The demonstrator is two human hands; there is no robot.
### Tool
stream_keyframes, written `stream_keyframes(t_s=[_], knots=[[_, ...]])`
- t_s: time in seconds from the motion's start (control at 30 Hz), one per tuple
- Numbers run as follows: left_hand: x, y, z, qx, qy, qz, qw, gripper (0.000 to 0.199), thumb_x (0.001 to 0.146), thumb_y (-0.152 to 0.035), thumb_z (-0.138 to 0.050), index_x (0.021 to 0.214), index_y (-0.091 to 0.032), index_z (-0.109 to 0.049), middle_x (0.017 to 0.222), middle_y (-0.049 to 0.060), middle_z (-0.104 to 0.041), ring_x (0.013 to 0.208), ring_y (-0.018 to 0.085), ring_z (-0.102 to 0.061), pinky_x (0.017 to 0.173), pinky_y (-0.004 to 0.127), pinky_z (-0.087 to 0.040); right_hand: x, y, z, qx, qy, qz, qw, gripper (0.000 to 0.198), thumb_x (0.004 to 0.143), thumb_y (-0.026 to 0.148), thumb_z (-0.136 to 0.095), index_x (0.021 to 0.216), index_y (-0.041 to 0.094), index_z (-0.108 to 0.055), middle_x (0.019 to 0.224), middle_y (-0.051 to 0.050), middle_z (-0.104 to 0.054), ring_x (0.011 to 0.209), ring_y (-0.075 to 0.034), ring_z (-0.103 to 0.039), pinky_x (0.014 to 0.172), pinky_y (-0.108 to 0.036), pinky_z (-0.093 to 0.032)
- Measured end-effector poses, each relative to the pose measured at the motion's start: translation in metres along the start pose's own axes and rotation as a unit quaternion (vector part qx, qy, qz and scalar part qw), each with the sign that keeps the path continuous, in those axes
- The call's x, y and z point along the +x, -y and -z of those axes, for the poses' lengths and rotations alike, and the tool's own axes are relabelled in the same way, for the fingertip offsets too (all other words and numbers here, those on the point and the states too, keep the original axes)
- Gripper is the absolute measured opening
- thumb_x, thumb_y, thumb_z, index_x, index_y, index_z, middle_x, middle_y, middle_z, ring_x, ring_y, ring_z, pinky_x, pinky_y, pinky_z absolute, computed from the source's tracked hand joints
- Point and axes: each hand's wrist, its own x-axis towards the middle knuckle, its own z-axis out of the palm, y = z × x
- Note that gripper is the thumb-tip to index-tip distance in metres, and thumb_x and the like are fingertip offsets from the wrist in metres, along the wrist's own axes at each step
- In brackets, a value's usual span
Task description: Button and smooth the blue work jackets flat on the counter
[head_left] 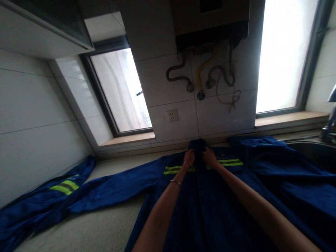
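You can read no text, brand or number: the pale marks [222, 156] on the chest of the blue jacket [210, 203] before you, and on the blue clothing [21, 210] at your left, are too faint

Jacket [204, 210], center: lower end cut off by the bottom edge; pale chest marks [222, 156] too blurred to read. Left hand [189, 158] and right hand [209, 157] at its collar [198, 142]: fingertips lost in shadow, grip unclear. 2 forearms [160, 213] cut off below. Cloth [15, 213], lower left: leaves past the left edge; join with jacket sleeve indistinct. Cloth [301, 185], lower right: cut off by the right edge, hides part of sink [312, 147]. Faucet [329, 127], right edge: partial. Heater [210, 22], top: upper end cropped. Cabinet [52, 35], upper left: cropped.
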Motion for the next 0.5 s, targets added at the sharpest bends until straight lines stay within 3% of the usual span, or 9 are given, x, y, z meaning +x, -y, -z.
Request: stream_keyframes(t_s=[0.13, 0.27, 0.33, 0.5], knots=[[-0.015, 0.025, 0.006, 0.068, 0.085, -0.01, 0.994, 0.038, 0.084, -0.023, -0.05, 0.122, -0.025, -0.053, 0.137, 0.009, -0.044, 0.131, 0.03, -0.031, 0.105, 0.054, -0.022, -0.008, 0.005, 0.0, -0.082, 0.007, 0.07, 0.994, 0.037, 0.089, 0.025, -0.036, 0.113, 0.016, -0.062, 0.143, -0.014, -0.033, 0.13, -0.03, -0.028, 0.104, -0.054, -0.018], [-0.018, 0.033, 0.005, 0.143, 0.154, -0.019, 0.978, 0.049, 0.087, -0.035, -0.039, 0.136, -0.03, -0.036, 0.148, 0.007, -0.027, 0.135, 0.033, -0.019, 0.104, 0.061, -0.016, -0.006, 0.004, 0.0, -0.082, 0.024, 0.161, 0.983, 0.042, 0.092, 0.029, -0.03, 0.127, 0.019, -0.051, 0.145, -0.01, -0.031, 0.134, -0.024, -0.023, 0.106, -0.05, -0.019], [-0.018, 0.032, 0.004, 0.172, 0.163, -0.023, 0.971, 0.052, 0.088, -0.039, -0.034, 0.14, -0.03, -0.031, 0.149, 0.008, -0.022, 0.136, 0.035, -0.016, 0.103, 0.062, -0.014, -0.004, 0.002, -0.001, -0.075, 0.06, 0.167, 0.981, 0.045, 0.093, 0.033, -0.027, 0.134, 0.023, -0.044, 0.144, -0.009, -0.033, 0.134, -0.023, -0.025, 0.105, -0.05, -0.021], [-0.02, 0.032, 0.006, 0.191, 0.127, -0.109, 0.967, 0.052, 0.086, -0.035, -0.042, 0.137, -0.026, -0.038, 0.147, 0.01, -0.027, 0.137, 0.031, -0.013, 0.107, 0.056, -0.01, -0.003, 0.001, -0.006, -0.06, 0.105, 0.122, 0.985, 0.049, 0.092, 0.042, -0.025, 0.138, 0.028, -0.037, 0.145, -0.008, -0.032, 0.133, -0.026, -0.026, 0.104, -0.055, -0.02]])
